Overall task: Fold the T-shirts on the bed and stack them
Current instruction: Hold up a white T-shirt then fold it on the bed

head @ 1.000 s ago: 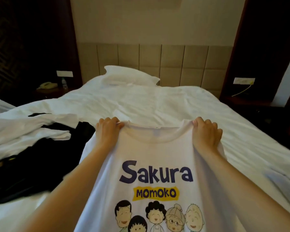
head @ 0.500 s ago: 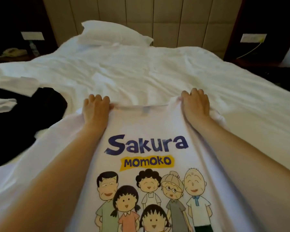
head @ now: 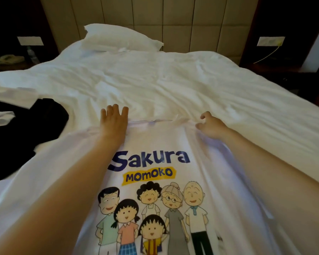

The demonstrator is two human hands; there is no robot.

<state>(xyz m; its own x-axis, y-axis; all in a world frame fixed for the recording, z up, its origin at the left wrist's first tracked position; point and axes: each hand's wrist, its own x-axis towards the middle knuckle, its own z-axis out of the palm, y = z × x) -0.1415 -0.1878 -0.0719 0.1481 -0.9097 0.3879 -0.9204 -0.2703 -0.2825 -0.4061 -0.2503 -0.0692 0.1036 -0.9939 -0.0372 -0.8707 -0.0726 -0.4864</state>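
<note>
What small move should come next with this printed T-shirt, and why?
Probably smooth the shoulder at the right hand outward. The T-shirt lies print-up on the bed, and the left hand presses one shoulder flat, but the fabric by the right hand is bunched and creased.

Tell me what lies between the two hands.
Only the T-shirt, its neckline edge flat on the bedding, spans from left hand to right hand; head view.
</note>
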